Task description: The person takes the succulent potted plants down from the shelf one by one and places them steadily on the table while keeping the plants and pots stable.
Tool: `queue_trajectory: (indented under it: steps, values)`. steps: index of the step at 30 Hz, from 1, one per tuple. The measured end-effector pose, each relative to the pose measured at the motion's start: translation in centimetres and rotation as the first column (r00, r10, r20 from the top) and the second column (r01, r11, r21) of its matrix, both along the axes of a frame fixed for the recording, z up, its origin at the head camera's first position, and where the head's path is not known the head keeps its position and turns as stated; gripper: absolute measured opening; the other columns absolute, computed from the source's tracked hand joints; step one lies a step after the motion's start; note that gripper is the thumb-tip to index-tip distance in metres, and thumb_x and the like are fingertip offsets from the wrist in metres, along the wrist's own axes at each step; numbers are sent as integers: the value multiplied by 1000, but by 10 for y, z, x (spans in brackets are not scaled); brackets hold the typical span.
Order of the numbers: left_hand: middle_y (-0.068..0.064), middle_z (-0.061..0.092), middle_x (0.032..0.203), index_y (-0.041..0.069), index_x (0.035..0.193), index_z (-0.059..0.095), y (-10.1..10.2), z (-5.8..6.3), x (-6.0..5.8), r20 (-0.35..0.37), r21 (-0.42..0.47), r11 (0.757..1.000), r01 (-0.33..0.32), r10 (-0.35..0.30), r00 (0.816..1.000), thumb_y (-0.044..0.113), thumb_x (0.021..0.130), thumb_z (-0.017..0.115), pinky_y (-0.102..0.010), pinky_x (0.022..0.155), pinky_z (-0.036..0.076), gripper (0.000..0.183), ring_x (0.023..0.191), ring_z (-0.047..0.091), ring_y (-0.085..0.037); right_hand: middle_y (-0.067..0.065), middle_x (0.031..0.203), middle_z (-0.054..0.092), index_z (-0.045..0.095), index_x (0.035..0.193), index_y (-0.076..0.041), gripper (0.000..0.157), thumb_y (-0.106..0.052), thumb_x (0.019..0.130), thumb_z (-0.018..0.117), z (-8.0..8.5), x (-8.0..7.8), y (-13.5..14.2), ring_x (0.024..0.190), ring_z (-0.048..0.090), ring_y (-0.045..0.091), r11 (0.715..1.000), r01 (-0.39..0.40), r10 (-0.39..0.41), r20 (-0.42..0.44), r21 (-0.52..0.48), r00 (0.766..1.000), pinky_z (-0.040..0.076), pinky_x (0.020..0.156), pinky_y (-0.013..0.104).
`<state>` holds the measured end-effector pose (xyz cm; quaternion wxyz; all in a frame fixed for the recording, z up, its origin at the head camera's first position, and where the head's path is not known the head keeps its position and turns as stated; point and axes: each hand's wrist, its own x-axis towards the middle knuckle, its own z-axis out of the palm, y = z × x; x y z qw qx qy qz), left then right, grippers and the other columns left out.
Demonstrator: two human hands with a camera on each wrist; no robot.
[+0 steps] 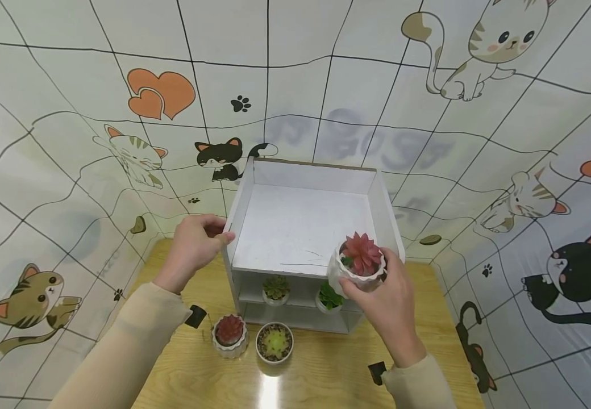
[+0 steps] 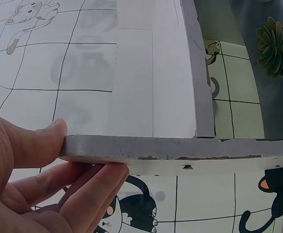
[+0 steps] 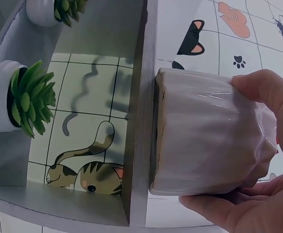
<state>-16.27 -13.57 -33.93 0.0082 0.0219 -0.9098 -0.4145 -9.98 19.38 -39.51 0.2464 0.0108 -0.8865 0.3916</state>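
My right hand [image 1: 390, 301] grips a white fluted pot [image 3: 209, 136] holding a red succulent [image 1: 362, 254]. The pot sits at the front right edge of the top board of a small white shelf [image 1: 300, 227]; in the right wrist view its base is right at that board's edge. My left hand [image 1: 193, 244] pinches the shelf's left side panel [image 2: 132, 145], thumb on one face and fingers on the other. Inside the shelf below stand a potted dull-green succulent [image 1: 276, 288] and a potted bright-green succulent [image 3: 32, 99].
On the wooden table [image 1: 326, 369] before the shelf stand a fluted pot with a dark red succulent [image 1: 229, 331] and a round white pot with a yellow-green succulent [image 1: 274, 343]. A cat-print tiled sheet [image 1: 295, 91] rises behind and at both sides.
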Motion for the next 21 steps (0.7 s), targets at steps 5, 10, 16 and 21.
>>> queue_trajectory:
  steps: [5,10,16,21]
  values:
    - [-19,70,109,-4,119,72,0,0,0,7,2,1000,5,-5,1000,14,97,72,-42,83,54,28,101,64,-33,26,118,67,57,128,7,82,-18,62,98,0,7,2,108,65,42,1000,-6,6,-13,16,1000,56,90,62]
    - [-19,71,110,-4,119,72,-1,0,-1,15,5,1000,6,-6,1000,14,97,72,-41,83,54,28,101,64,-32,24,118,66,56,130,7,85,-19,61,99,-1,15,1,108,66,41,999,-17,18,-20,28,1000,58,87,60]
    - [-19,71,109,-3,118,72,0,0,0,1,7,1000,8,-8,1000,14,97,72,-42,82,54,27,101,64,-33,23,118,67,57,129,8,83,-17,61,99,-3,21,1,107,69,40,998,-61,63,-68,32,996,61,83,56]
    - [-20,70,109,-4,119,72,-1,0,0,-6,12,1000,10,-10,1000,14,97,72,-41,81,55,28,100,64,-33,22,116,68,58,128,7,82,-17,61,99,-7,25,1,103,70,38,995,-88,92,-102,45,991,62,80,53]
